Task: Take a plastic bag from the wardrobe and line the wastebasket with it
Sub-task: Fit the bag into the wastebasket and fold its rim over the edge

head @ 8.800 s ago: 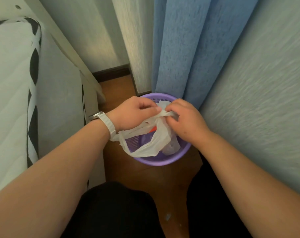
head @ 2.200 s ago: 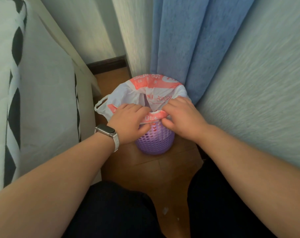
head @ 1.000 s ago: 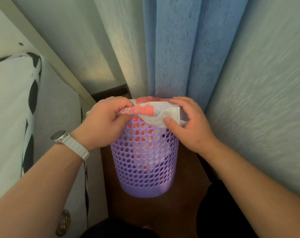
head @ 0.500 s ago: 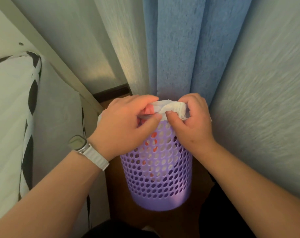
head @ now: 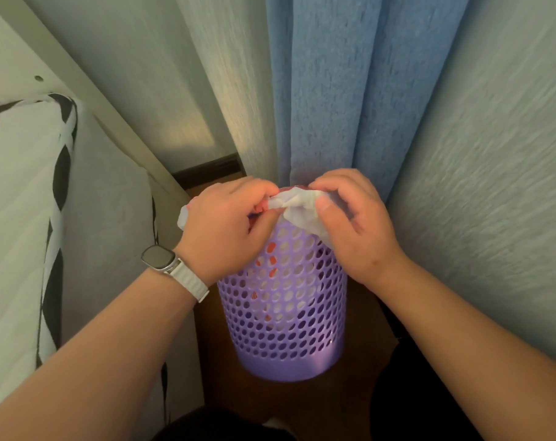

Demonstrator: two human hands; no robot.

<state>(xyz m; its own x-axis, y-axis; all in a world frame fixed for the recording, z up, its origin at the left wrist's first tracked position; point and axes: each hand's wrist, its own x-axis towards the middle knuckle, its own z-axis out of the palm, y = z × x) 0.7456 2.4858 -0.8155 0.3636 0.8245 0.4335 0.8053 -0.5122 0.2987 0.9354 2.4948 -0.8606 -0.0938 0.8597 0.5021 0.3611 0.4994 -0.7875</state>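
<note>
One wide-angle camera, worn on the person's head, looks forward and down at close range. The purple perforated plastic wastebasket [head: 283, 313] sits centre and near, with left hand [head: 225, 227] and right hand [head: 356, 230] pinching a thin white plastic bag [head: 298, 205] at its rim; a blue fabric curtain [head: 333, 90] hangs far behind.

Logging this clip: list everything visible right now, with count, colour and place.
wastebasket: one, purple, perforated, on the floor.
plastic bag: one, white with red print, inside the wastebasket, gathered at its near rim.
curtain: one, blue, behind the wastebasket.
mattress: one, white with black pattern, left.
floor: brown wood, under the wastebasket.
watch: one, white strap, left wrist.
left hand: pinches the plastic bag.
right hand: pinches the plastic bag alongside.
</note>
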